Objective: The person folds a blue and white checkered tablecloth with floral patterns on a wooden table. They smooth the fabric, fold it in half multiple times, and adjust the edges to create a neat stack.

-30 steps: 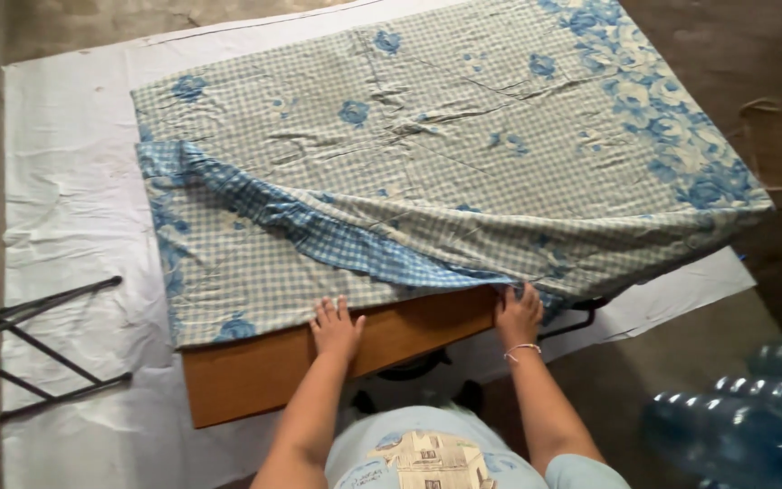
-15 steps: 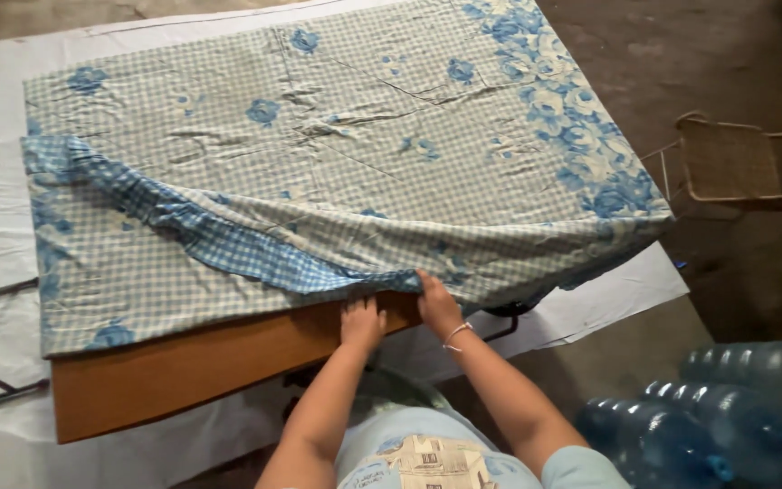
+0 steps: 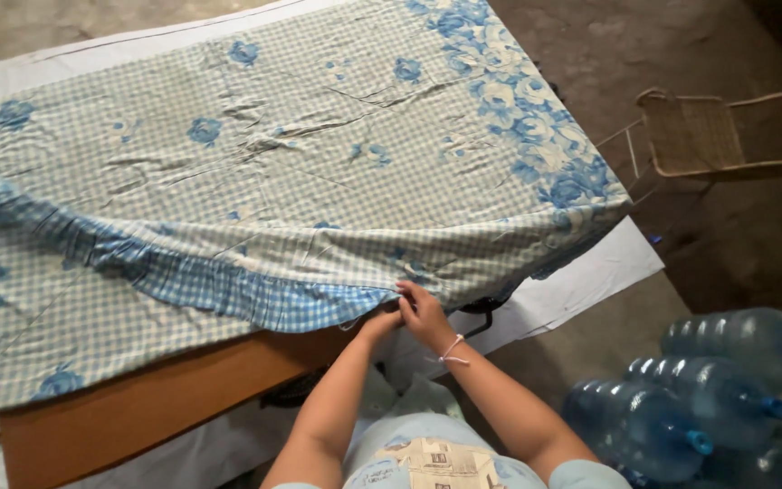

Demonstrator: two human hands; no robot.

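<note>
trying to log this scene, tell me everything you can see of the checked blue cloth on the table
The cloth is a thin, creased fabric in a pale blue and white check, printed with blue roses that crowd into a dense border along its right end. It lies spread over a wooden table, its right end drooping over the table's edge. Its near edge is folded back, showing a ruffled band of deeper blue check. Both hands, left and right, pinch that near edge close together.
</note>
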